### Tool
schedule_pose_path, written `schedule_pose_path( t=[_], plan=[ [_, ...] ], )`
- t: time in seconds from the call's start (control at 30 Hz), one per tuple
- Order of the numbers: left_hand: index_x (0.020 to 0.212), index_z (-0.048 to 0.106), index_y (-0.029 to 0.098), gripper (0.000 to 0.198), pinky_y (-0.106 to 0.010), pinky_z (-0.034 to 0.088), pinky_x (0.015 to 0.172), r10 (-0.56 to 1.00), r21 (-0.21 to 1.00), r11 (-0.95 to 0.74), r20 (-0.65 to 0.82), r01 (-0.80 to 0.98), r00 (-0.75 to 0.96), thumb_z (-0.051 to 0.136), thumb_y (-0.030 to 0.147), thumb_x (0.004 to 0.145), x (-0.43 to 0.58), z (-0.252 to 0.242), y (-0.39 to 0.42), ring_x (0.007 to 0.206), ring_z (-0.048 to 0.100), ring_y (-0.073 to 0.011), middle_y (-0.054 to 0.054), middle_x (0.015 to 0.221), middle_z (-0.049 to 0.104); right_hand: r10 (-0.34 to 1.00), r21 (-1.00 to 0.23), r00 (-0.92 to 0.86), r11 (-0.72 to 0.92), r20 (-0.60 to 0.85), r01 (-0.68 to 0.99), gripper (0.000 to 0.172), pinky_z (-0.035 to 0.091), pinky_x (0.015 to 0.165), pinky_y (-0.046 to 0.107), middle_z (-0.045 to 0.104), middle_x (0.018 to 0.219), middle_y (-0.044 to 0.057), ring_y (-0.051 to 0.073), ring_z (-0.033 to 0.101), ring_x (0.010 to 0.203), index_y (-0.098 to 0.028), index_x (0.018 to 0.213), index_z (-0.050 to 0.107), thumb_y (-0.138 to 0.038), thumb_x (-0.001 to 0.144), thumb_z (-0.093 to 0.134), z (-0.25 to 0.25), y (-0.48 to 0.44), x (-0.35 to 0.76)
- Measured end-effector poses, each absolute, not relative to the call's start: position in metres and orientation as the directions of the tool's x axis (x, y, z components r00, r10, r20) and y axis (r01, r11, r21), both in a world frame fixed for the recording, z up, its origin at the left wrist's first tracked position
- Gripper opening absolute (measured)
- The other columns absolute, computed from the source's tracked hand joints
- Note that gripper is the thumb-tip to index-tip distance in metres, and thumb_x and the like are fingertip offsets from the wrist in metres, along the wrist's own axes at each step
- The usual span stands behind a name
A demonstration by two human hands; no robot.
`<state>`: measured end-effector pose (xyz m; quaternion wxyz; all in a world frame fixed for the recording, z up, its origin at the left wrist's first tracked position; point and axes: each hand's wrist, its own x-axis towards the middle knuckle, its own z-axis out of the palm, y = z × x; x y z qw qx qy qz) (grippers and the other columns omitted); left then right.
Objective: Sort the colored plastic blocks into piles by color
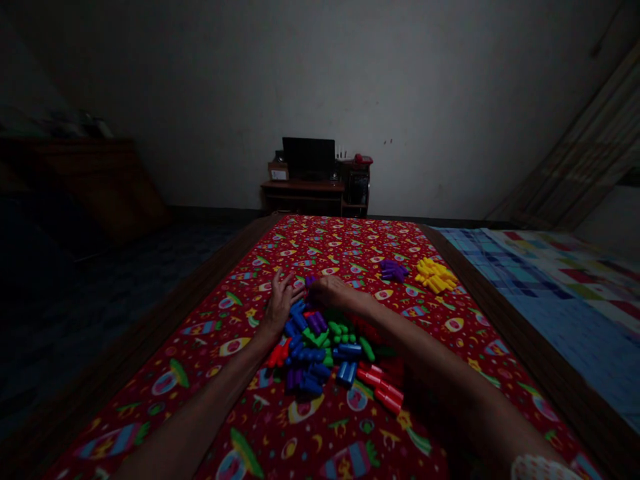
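Observation:
Plastic toy blocks with rounded ends lie in a mixed heap on a red patterned cloth (220,400). Among them are blue blocks (310,383), green blocks (341,331), red blocks (387,395) and a purple block (317,323). At the heap's left far edge, my left hand (281,301) rests with its fingers spread and holds nothing I can see. My right hand (329,291) is closed at the far edge of the heap, its fingertips around another purple block (310,281), partly hidden by the hand.
Farther right on the cloth are a separate purple pile (393,271) and a yellow pile (436,276) of blocks. A bed with a blue checked sheet (525,300) adjoins on the right. By the far wall stands a desk (303,188) with a monitor (309,158).

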<state>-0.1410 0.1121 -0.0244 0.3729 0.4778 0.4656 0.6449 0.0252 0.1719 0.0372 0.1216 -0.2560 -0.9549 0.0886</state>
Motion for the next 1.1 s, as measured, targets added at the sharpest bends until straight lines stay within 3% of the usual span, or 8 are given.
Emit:
schedule_pose_path(
  t=[0.1, 0.23, 0.37, 0.57, 0.7, 0.8, 0.9, 1.1],
  plan=[
    [0.147, 0.018, 0.027, 0.066, -0.048, 0.049, 0.098, 0.934, 0.959, -0.284, 0.273, -0.014, -0.230, 0.047, 0.044, 0.090, -0.141, -0.025, 0.114, 0.105, 0.066, -0.0221, -0.019, 0.149, 0.036, 0.592, -0.283, -0.749, 0.804, 0.297, 0.523, 0.023, 0.037, 0.062, 0.022, 0.072, 0.084, 0.009, 0.014, 0.059, 0.070, -0.012, 0.095, 0.072, -0.014, 0.084, 0.052, 0.044, 0.181, 0.056],
    [0.146, 0.019, 0.027, 0.065, -0.047, 0.049, 0.098, 0.933, 0.958, -0.285, 0.283, 0.024, -0.221, 0.047, 0.043, 0.090, -0.141, -0.028, 0.115, 0.101, 0.068, -0.0207, -0.019, 0.148, 0.037, 0.821, -0.369, -0.403, 0.549, 0.404, 0.750, 0.027, 0.041, 0.070, 0.023, 0.073, 0.093, 0.009, 0.017, 0.064, 0.081, -0.015, 0.102, 0.072, -0.019, 0.086, 0.051, 0.059, 0.206, 0.116],
    [0.145, 0.021, 0.029, 0.066, -0.049, 0.050, 0.096, 0.929, 0.959, -0.283, 0.279, 0.017, -0.244, 0.052, 0.037, 0.087, -0.141, -0.027, 0.115, 0.094, 0.070, -0.0200, -0.018, 0.146, 0.040, 0.930, -0.365, -0.055, 0.197, 0.363, 0.910, 0.029, 0.042, 0.070, 0.025, 0.073, 0.095, 0.009, 0.020, 0.064, 0.087, -0.016, 0.101, 0.073, -0.024, 0.086, 0.049, 0.062, 0.229, 0.168],
    [0.145, 0.022, 0.030, 0.070, -0.051, 0.051, 0.094, 0.928, 0.965, -0.261, 0.248, -0.011, -0.279, 0.056, 0.032, 0.083, -0.138, -0.023, 0.115, 0.089, 0.070, -0.0188, -0.017, 0.142, 0.044, 0.974, -0.213, 0.042, 0.006, 0.221, 0.977, 0.031, 0.038, 0.064, 0.025, 0.073, 0.093, 0.013, 0.021, 0.065, 0.084, -0.016, 0.093, 0.074, -0.031, 0.087, 0.048, 0.052, 0.226, 0.184],
    [0.144, 0.023, 0.029, 0.070, -0.047, 0.053, 0.092, 0.921, 0.967, -0.256, 0.243, -0.003, -0.305, 0.056, 0.031, 0.082, -0.137, -0.021, 0.114, 0.088, 0.070, -0.0174, -0.016, 0.140, 0.046, 0.945, -0.193, -0.042, 0.109, 0.323, 0.975, 0.036, 0.037, 0.065, 0.025, 0.072, 0.090, 0.014, 0.020, 0.064, 0.082, -0.014, 0.094, 0.073, -0.031, 0.091, 0.042, 0.062, 0.219, 0.164],
    [0.144, 0.024, 0.031, 0.068, -0.046, 0.054, 0.091, 0.917, 0.964, -0.265, 0.253, 0.002, -0.310, 0.055, 0.030, 0.083, -0.137, -0.021, 0.114, 0.087, 0.070, -0.0165, -0.014, 0.138, 0.048, 0.883, -0.184, -0.337, 0.409, 0.326, 0.894, 0.032, 0.037, 0.065, 0.024, 0.071, 0.085, 0.012, 0.018, 0.062, 0.077, -0.012, 0.092, 0.073, -0.020, 0.090, 0.041, 0.076, 0.210, 0.125],
    [0.144, 0.024, 0.032, 0.069, -0.046, 0.054, 0.091, 0.914, 0.964, -0.267, 0.254, 0.002, -0.316, 0.056, 0.029, 0.082, -0.137, -0.020, 0.113, 0.087, 0.069, -0.0161, -0.013, 0.136, 0.049, 0.743, -0.147, -0.636, 0.666, 0.207, 0.731, 0.029, 0.038, 0.067, 0.024, 0.071, 0.085, 0.011, 0.016, 0.062, 0.077, -0.012, 0.095, 0.071, -0.018, 0.091, 0.043, 0.079, 0.195, 0.069],
    [0.144, 0.024, 0.033, 0.069, -0.042, 0.054, 0.091, 0.911, 0.966, -0.256, 0.254, 0.037, -0.326, 0.056, 0.029, 0.083, -0.140, -0.022, 0.112, 0.093, 0.068, -0.0163, -0.012, 0.136, 0.049, 0.691, -0.111, -0.720, 0.722, 0.064, 0.683, 0.034, 0.045, 0.081, 0.029, 0.067, 0.110, 0.016, 0.022, 0.062, 0.098, -0.013, 0.119, 0.061, -0.030, 0.093, 0.049, 0.051, 0.177, 0.000]
  ],
)
